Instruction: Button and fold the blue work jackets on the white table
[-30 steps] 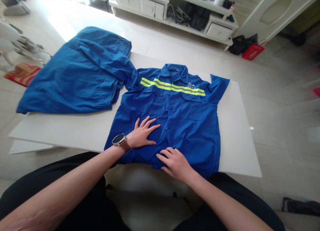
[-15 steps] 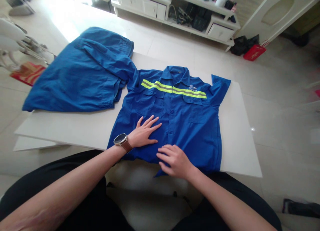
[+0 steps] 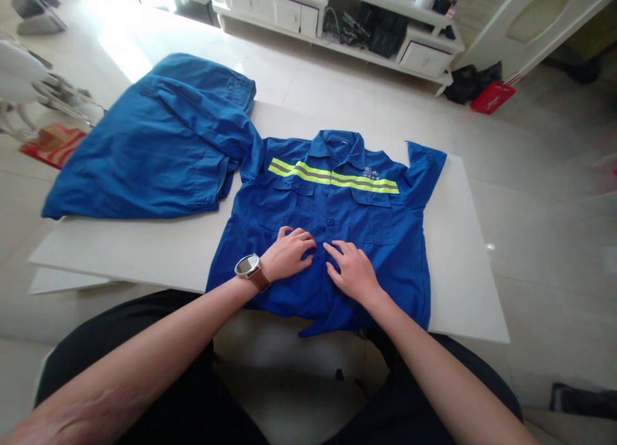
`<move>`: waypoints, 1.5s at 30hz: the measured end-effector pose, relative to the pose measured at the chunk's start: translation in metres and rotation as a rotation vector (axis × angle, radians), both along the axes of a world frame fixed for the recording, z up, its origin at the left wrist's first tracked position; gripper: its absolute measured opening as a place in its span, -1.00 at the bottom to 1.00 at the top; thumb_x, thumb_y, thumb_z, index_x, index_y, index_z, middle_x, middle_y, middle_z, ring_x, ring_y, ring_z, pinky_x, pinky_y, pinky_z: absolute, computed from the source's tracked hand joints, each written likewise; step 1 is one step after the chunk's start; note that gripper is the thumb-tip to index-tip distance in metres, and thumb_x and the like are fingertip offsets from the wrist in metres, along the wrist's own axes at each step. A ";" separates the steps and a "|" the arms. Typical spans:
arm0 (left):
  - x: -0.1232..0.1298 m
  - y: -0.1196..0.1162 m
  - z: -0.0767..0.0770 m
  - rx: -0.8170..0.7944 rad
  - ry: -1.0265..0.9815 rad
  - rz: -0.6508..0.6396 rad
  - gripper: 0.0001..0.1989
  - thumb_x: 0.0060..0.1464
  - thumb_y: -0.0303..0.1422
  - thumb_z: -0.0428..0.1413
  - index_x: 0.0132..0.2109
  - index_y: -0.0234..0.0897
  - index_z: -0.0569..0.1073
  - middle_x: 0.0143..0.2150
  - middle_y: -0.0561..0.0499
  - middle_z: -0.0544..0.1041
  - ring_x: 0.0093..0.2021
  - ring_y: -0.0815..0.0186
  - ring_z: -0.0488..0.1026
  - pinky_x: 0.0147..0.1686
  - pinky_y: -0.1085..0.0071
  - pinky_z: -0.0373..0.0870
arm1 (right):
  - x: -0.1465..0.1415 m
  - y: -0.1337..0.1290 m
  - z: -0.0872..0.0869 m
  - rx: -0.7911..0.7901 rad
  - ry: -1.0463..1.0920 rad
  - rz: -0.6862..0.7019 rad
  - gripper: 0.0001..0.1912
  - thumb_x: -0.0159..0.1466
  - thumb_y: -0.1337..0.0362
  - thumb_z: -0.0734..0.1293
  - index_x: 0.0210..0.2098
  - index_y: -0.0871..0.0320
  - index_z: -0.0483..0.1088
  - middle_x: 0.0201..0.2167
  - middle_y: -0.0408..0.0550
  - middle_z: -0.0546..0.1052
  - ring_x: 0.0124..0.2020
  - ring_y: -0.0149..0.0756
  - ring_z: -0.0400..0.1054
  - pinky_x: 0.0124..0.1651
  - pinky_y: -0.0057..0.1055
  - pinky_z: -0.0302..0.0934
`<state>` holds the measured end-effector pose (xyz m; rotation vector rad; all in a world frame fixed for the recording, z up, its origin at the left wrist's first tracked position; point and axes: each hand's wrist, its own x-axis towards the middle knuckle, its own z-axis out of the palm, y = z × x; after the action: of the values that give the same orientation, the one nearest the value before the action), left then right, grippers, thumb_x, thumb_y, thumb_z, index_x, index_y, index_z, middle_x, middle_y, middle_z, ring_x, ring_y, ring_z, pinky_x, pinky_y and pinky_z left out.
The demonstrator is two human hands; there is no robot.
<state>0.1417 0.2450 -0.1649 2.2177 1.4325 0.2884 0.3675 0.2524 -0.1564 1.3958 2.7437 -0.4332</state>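
A blue work shirt (image 3: 376,233) with a yellow-and-grey reflective band lies front up on the white table, its collar away from me. My left hand (image 3: 289,254), with a watch (image 3: 248,265) on its wrist, rests on the shirt just left of the button placket, fingers bent and thumb apart. Just right of the placket is my right hand (image 3: 353,271), its fingers spread and bent over the cloth. Neither hand visibly grips the fabric. One hem corner (image 3: 313,328) hangs past the table's near edge.
Other blue garments (image 3: 139,143) lie heaped on the left of the white table (image 3: 463,252). Beyond the table, a white cabinet (image 3: 299,17) stands on the tiled floor. A red bag (image 3: 494,96) is at the far right, and a red-patterned item (image 3: 53,146) at the left.
My right hand has moved up from the hem to the placket. The left hand has shifted slightly right, and its spread fingers have bent.
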 end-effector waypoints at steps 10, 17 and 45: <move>0.004 0.017 -0.017 -0.070 0.030 -0.014 -0.41 0.25 -0.27 0.05 0.40 -0.13 0.31 0.52 -0.08 0.18 0.54 0.08 0.04 0.44 -0.10 0.01 | -0.006 0.029 -0.009 -0.036 -0.091 -0.029 -0.39 0.46 0.11 0.23 0.47 -0.20 0.13 0.43 0.04 0.24 0.21 0.17 0.16 0.11 0.07 0.32; 0.008 0.017 -0.014 -0.077 0.048 -0.011 -0.47 0.26 -0.32 0.03 0.35 -0.15 0.39 0.50 -0.08 0.22 0.52 0.06 0.07 0.39 -0.10 0.09 | -0.004 0.030 -0.011 0.004 -0.054 0.000 -0.48 0.46 0.13 0.21 0.37 0.02 0.32 0.37 0.00 0.35 0.13 0.07 0.22 0.10 -0.09 0.34; 0.016 0.016 -0.007 -0.025 -0.042 0.023 -0.83 0.25 -0.38 0.07 -0.13 -0.22 0.56 -0.14 -0.08 0.61 -0.04 0.14 0.46 0.00 0.22 0.42 | -0.006 0.030 -0.008 -0.162 0.192 -0.207 -0.74 0.32 0.40 0.27 -0.11 0.06 0.55 -0.09 -0.07 0.65 -0.08 -0.21 0.52 -0.01 -0.36 0.31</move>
<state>0.1572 0.2612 -0.1716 2.1637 1.4319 0.3209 0.3611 0.2821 -0.1647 1.6816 2.6381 -0.8208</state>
